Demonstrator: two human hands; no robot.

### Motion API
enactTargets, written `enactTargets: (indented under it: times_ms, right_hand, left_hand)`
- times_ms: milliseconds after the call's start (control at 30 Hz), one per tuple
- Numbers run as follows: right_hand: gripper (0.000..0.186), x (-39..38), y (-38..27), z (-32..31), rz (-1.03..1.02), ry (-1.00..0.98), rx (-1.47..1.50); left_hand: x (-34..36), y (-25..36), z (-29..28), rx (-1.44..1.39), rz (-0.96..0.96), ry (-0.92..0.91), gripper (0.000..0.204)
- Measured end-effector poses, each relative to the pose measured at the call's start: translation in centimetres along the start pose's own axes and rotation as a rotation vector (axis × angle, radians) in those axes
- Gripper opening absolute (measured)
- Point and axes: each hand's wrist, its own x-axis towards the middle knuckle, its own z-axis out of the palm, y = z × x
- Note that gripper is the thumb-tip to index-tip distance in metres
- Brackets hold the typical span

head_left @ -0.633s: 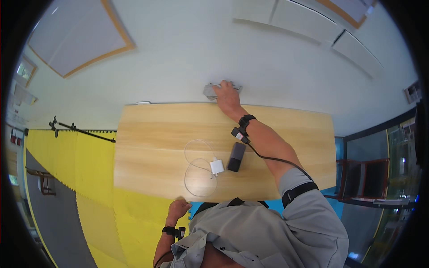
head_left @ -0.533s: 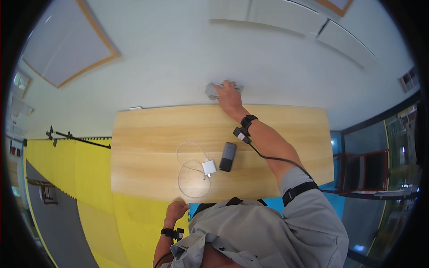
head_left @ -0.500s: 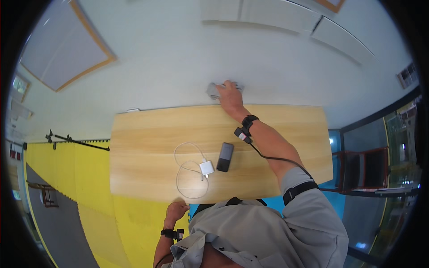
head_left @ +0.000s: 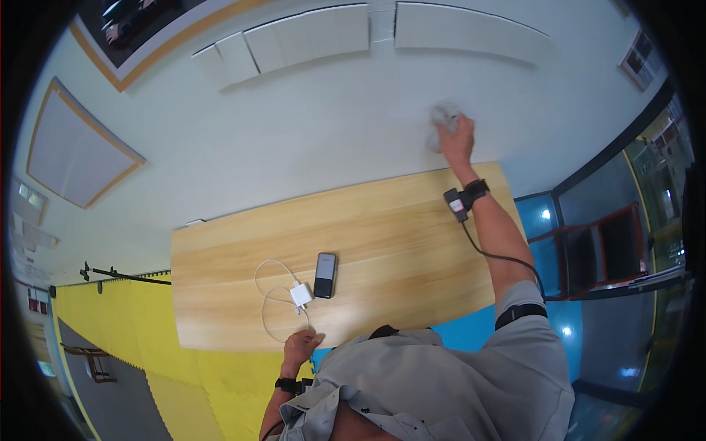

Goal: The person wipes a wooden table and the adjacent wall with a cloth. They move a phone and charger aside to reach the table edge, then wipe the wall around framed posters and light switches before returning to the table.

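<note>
My right hand (head_left: 457,136) grips a crumpled grey cloth (head_left: 445,116) against the white wall (head_left: 309,125), just above the far right of the wooden table (head_left: 397,257). My left hand (head_left: 301,342) is at the table's near edge with fingers curled; what is in them, if anything, is unclear. A dark-and-grey rectangular device (head_left: 324,275) lies on the table, with a white square adapter (head_left: 301,295) and looped white cable (head_left: 266,272) just left of it.
Framed boards (head_left: 77,143) and white panels (head_left: 301,40) are on the wall. A black stand (head_left: 125,275) is left of the table, over yellow mats (head_left: 110,323). A red-framed chair (head_left: 603,242) stands at the right by glass panels.
My right hand and the cloth have moved right and upward along the wall, with some blur. The view has shifted and tilted. My left hand is still at the near edge.
</note>
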Motion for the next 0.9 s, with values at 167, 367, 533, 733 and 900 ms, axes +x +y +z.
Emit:
enactTargets:
  times_ms: [167, 367, 533, 733, 900]
  right_hand:
    - [0.048, 7.6, 6.7, -4.9, 0.383, 0.182, 0.325]
    - [0.048, 10.1, 3.0, -6.4, 0.201, 0.196, 0.501]
    - [0.051, 4.8, -9.6, -2.6, -0.027, 0.065, 0.348]
    - [0.06, -0.4, -18.9, 2.3, -0.325, -0.135, 0.328]
    - [0.057, -0.6, -17.7, 4.3, -0.493, -0.22, 0.18]
  left_hand:
    - [0.6, 1.4, 1.9, -0.002, -0.054, 0.026, 0.033]
    - [1.3, 2.5, 3.1, 0.117, -0.132, 0.169, 0.033]
    - [0.5, 1.7, 4.1, 0.108, -0.154, 0.22, 0.033]
    - [1.1, 2.9, 3.6, 0.112, -0.176, 0.211, 0.033]
    - [0.9, 3.0, 4.3, 0.098, -0.179, 0.241, 0.031]
